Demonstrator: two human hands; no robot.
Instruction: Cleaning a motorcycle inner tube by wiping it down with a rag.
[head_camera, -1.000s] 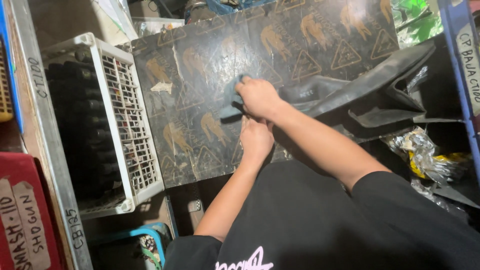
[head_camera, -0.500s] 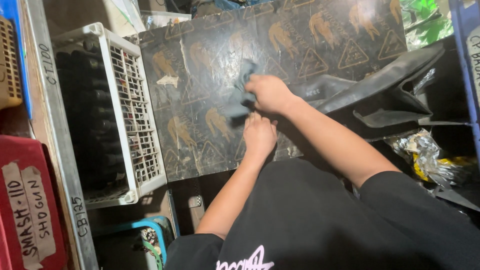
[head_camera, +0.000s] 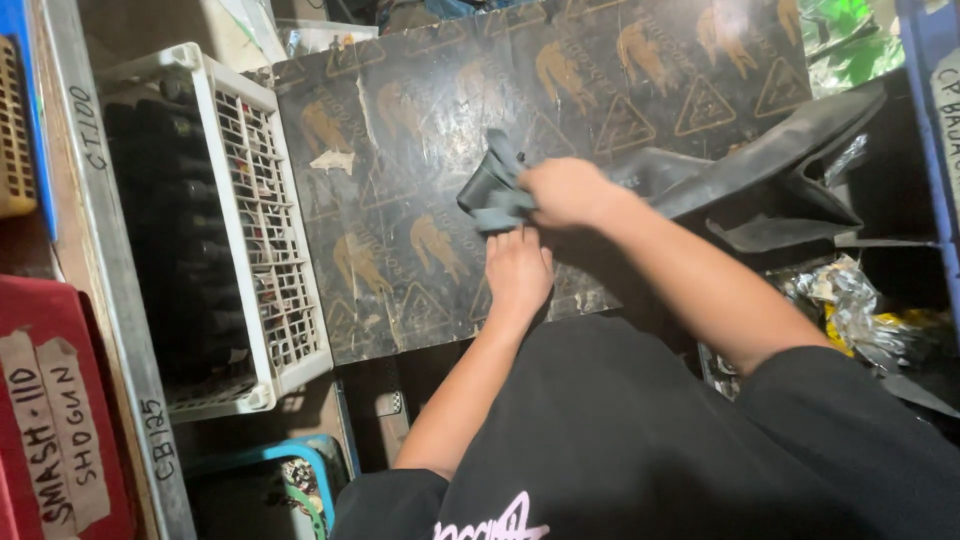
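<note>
Rubber inner tube (head_camera: 700, 180) (folded end) gripped in right hand (head_camera: 565, 192), left hand (head_camera: 518, 272) flat just below

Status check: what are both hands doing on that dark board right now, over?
Right hand gripping folded end of black rubber tube. Left hand flat on dark printed board, below the fold. White crate beside the board, nothing blocking.

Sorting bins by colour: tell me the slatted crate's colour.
White, seen in the head view: the crate stands left of the left hand.
</note>
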